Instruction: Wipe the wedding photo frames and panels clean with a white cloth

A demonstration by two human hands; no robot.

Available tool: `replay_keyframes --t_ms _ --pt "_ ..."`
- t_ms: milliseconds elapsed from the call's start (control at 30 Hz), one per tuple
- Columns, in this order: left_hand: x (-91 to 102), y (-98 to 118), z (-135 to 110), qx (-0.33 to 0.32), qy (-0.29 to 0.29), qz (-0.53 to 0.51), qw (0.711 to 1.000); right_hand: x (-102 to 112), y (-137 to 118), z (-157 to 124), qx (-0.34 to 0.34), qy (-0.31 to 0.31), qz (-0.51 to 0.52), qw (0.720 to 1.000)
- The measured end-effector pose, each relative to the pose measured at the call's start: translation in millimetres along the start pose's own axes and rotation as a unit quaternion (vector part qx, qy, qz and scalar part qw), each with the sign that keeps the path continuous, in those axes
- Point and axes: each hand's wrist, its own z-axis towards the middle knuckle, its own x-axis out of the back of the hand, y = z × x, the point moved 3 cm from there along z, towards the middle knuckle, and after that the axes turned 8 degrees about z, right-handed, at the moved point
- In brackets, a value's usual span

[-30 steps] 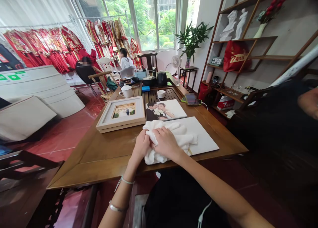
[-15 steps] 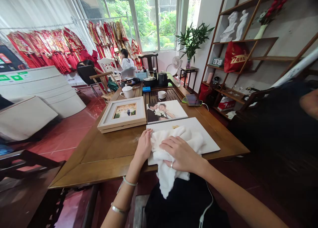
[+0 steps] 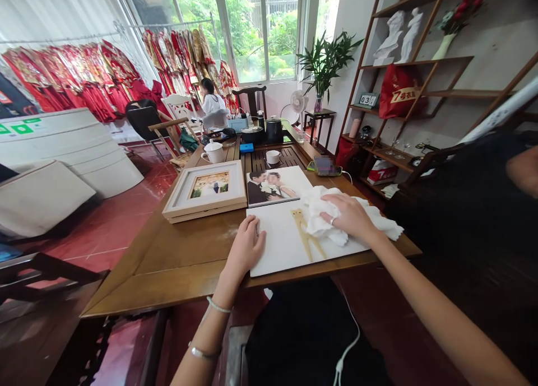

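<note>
A white board [image 3: 277, 229] lies flat on the table, with a tan, two-legged shape showing on its face. My left hand [image 3: 249, 243] is closed at the board's left edge, its fingers bent and the thumb resting on the surface. Over the right part of the board, my right hand [image 3: 347, 215] grips a bunched white cloth [image 3: 319, 221] and presses it down. Part of the cloth spreads past the board's right side. Just behind the board is a photo print [image 3: 279, 184] of a couple.
Framed pictures [image 3: 205, 190] are stacked left of the print. Farther back stand a lidded white cup [image 3: 213, 151], a small white cup [image 3: 273, 157], a phone [image 3: 325, 166] on a cable and a black kettle [image 3: 274, 131]. Another person [image 3: 213, 104] sits beyond the wooden table [image 3: 180, 263].
My right hand has swept the cloth rightward across the board, uncovering the tan shape and the board's left part. My left hand stays at the left edge.
</note>
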Motion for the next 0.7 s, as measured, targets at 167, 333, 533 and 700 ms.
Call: replay_keyframes --t_ms 167,333,533,700 --pt "-0.8 0 0 0.002 0.007 -0.003 1.000 -4 32 28 0.008 -0.033 0.014 0.999" --pt "-0.7 2 0 0.000 0.012 0.021 1.000 -11 41 43 0.013 -0.033 0.005 0.999" --pt "-1.8 5 0 -0.004 0.018 0.051 0.999 -5 28 26 0.058 -0.066 -0.030 0.996" --pt "-2.3 6 -1 -0.009 0.012 0.059 0.998 13 1 -20 0.087 -0.077 -0.040 0.992"
